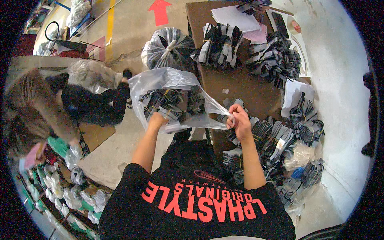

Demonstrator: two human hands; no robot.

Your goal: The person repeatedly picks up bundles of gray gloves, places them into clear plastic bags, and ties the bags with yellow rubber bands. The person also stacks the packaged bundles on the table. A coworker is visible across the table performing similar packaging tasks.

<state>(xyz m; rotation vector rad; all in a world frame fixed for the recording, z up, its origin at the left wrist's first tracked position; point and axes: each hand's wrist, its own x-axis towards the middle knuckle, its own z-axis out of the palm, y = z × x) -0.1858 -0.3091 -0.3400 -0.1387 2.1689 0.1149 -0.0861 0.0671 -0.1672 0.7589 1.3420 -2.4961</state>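
A clear plastic bag [146, 82] hangs wide-mouthed in front of me, with several banded bundles of grey and black fabric pieces inside. My left hand [157, 120] reaches into its mouth, closed at the near end of a grey bundle [172, 113]; its fingertips are partly hidden. Off to the right, my right hand [240, 121] pinches the bag's rim, pulling the plastic taut above the table's edge. Just beside that hand, more banded grey-black bundles [262, 130] lie on the brown table [256, 94].
A tied, filled plastic bag [171, 46] stands beyond the open one. More bundles [220, 45] and white paper sheets [236, 19] cover the table's far end. A person [44, 108] bends at the left, near a rack of small plastic-wrapped items [60, 188]. A white wall [340, 120] bounds the right.
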